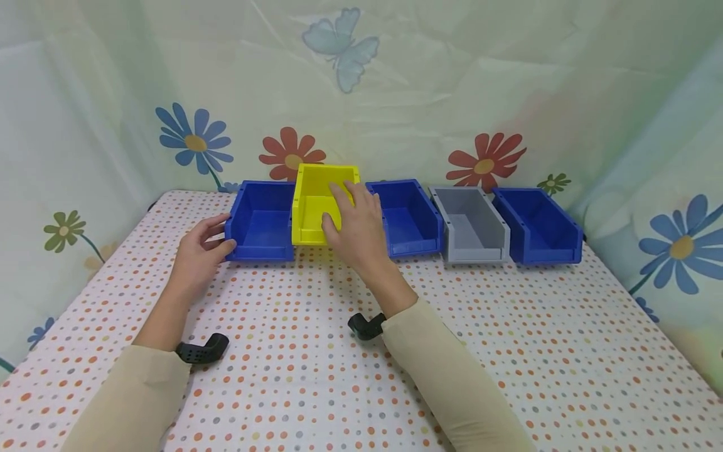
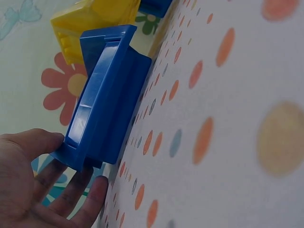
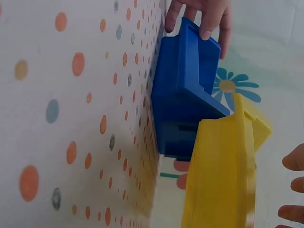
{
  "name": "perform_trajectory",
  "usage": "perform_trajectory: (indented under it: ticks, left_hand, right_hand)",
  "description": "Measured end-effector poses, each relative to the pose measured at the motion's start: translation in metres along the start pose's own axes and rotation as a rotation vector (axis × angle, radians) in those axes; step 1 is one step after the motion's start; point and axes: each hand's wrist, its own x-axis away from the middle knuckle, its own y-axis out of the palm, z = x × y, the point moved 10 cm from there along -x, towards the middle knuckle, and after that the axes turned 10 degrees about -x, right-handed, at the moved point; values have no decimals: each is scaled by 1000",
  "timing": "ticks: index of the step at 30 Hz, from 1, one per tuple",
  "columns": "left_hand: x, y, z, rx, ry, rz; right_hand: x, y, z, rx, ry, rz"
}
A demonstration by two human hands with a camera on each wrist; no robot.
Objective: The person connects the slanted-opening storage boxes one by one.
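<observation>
My left hand (image 1: 198, 251) holds the left wall of the leftmost blue bin (image 1: 261, 253), with the thumb at its front corner and the fingers along the outside. In the left wrist view this blue bin (image 2: 95, 104) tapers toward the fingertips. Beside it, a yellow bin (image 1: 310, 236) sits higher than its neighbours and overlaps the blue bin's right side. My right hand (image 1: 361, 229) hovers over the yellow bin's front right part, fingers spread. In the right wrist view its fingertips (image 3: 297, 159) stand apart from the yellow bin (image 3: 213, 175).
Right of the yellow bin stand another blue bin (image 1: 415, 246), a grey bin (image 1: 477, 254) and a third blue bin (image 1: 550, 256) in a row. All are near the back of the dotted tablecloth (image 1: 316, 351). A flowered curtain (image 1: 395, 113) hangs close behind them.
</observation>
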Motion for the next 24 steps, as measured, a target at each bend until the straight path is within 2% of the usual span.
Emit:
perform_trajectory:
  ticks: [7, 10, 13, 18, 24]
  left_hand:
    - [0, 0, 0, 2, -2, -8]
    - [0, 0, -1, 2, -9, -12]
    - [1, -1, 0, -1, -8, -14]
    - [1, 0, -1, -2, -3, -14]
    - [1, 1, 1, 4, 6, -9]
  right_hand:
    - [-4, 3, -13, -8, -102, 20]
    - [-4, 9, -18, -34, -134, 2]
    - [-5, 18, -20, -81, -129, -69]
    - [-4, 36, -16, -107, -51, -216]
    - [-4, 49, -13, -131, -21, -325]
